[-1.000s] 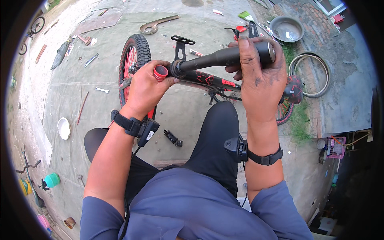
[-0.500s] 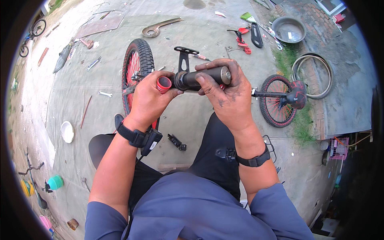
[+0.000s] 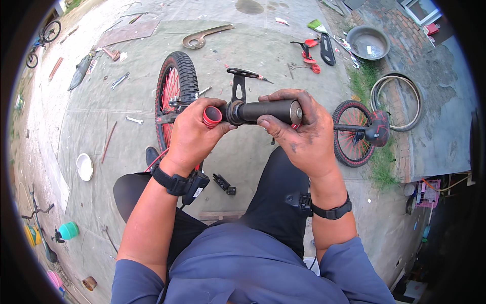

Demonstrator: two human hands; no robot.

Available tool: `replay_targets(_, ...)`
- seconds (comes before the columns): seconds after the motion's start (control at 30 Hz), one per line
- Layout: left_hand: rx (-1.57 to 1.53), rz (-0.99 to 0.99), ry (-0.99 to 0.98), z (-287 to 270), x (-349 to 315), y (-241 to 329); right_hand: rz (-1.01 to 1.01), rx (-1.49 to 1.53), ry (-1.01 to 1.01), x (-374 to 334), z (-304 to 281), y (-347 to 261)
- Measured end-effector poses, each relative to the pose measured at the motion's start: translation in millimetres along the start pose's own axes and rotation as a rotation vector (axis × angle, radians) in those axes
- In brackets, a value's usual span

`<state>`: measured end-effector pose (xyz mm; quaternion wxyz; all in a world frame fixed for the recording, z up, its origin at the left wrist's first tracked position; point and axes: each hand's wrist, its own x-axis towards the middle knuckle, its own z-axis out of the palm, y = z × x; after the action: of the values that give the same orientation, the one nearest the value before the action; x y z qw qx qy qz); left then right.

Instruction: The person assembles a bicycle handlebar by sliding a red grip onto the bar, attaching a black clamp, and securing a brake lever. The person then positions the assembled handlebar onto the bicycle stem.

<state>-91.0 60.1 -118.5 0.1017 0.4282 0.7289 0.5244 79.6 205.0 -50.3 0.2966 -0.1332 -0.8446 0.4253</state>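
A thick black bicycle tube (image 3: 266, 112) lies crosswise between my hands, with a silvery bolt-like end at its right. At its left, a dark ring collar carries a slotted black bracket (image 3: 239, 90) that stands upward. My left hand (image 3: 195, 129) is closed around the collar end. A red-rimmed hollow tube end (image 3: 212, 116) shows between its thumb and fingers; whether it joins the black tube is hidden. My right hand (image 3: 304, 129) grips the right end, fingers over the far side and thumb on the near side. A bit of red shows beneath that end.
A red-spoked bicycle wheel (image 3: 176, 83) stands beyond my left hand. Another wheel (image 3: 353, 133) with a black saddle (image 3: 377, 128) lies right. Wrenches (image 3: 134, 120), a chain guard (image 3: 205, 36), a metal basin (image 3: 368, 42) and a small black part (image 3: 224, 184) rest on the ground.
Both hands and the tube have shifted slightly right and down in view. My right-hand fingers have slid toward the tube's right end, uncovering more of it.
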Motion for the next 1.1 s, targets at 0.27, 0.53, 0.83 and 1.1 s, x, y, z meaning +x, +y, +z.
replay_targets(0.27, 0.011, 0.025, 0.012, 0.7, -0.7, -1.2, -0.044, 0.112, -0.131, 8.5, -10.3, 0.8)
replay_targets(0.53, 0.001, 0.008, 0.013, 1.8, -1.7, -3.4, 0.092, 0.131, -0.016, 0.3, 2.0, 5.0)
replay_targets(0.83, 0.0, 0.059, 0.019, 0.8, -2.8, -4.8, 0.019, 0.187, 0.041, -0.4, 7.4, 9.4)
replay_targets(1.1, 0.028, 0.103, 0.041, 1.7, -4.3, -6.7, 0.091, 0.202, -0.097, -5.5, 12.6, 17.2)
